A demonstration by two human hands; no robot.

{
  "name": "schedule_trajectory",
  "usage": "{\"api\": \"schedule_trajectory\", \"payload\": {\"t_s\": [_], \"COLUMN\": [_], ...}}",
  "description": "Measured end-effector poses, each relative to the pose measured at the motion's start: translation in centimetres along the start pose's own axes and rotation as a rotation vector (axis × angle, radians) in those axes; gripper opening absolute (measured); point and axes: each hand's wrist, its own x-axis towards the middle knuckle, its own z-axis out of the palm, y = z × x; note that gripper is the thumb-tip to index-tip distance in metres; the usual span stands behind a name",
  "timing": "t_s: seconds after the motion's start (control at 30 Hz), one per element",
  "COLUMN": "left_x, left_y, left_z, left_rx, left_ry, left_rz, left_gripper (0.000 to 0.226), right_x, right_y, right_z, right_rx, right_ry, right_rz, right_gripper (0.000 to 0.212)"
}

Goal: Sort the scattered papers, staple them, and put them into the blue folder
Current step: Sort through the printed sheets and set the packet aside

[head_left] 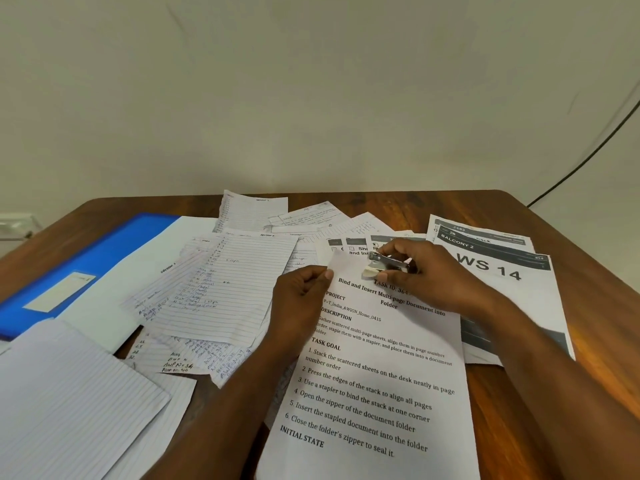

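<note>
A printed instruction sheet (374, 386) lies in front of me on the wooden table (571, 271). My left hand (299, 299) pinches its upper left edge. My right hand (429, 275) grips a small metal stapler (384, 263) whose jaws sit over the sheet's top corner. The blue folder (86, 261) lies at the far left, partly under loose paper. Several lined handwritten sheets (221, 289) are scattered across the middle. Printed pages reading "WS 14" (498, 271) lie to the right, under my right forearm.
A stack of lined paper (69, 403) covers the near left corner. More sheets (256, 209) fan out toward the table's far edge by the plain wall. A black cable (588, 157) runs down the wall at the right. Bare wood shows along the right side.
</note>
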Motion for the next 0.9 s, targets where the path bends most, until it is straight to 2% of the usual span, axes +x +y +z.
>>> {"api": "schedule_trajectory", "payload": {"t_s": [0.13,0.33,0.47,0.63,0.77,0.9], "left_x": [-0.2,0.0,0.0,0.2,1.2,2.5], "left_y": [-0.1,0.3,0.9,2.2,3.4,5.1], "left_z": [0.2,0.0,0.0,-0.2,-0.7,-1.1], "left_rx": [0.056,0.156,0.217,0.28,0.432,0.632], "left_ry": [-0.02,-0.108,-0.16,-0.229,-0.345,-0.479], "left_rz": [0.053,0.116,0.119,0.132,0.132,0.107], "left_gripper": [0.016,0.015,0.016,0.017,0.017,0.015], "right_x": [0.7,1.4,1.4,1.3,1.2,1.1], "right_y": [-1.0,-1.5,-1.1,-0.8,-0.5,0.1], "right_z": [-0.7,-1.5,-1.5,-1.8,-1.9,-1.7], "right_rx": [0.008,0.032,0.037,0.162,0.212,0.287], "right_ry": [0.004,-0.105,-0.168,-0.278,-0.262,-0.261], "right_rz": [-0.102,-0.13,-0.136,-0.173,-0.146,-0.136], "right_gripper": [0.032,0.05,0.043,0.035,0.039,0.035]}}
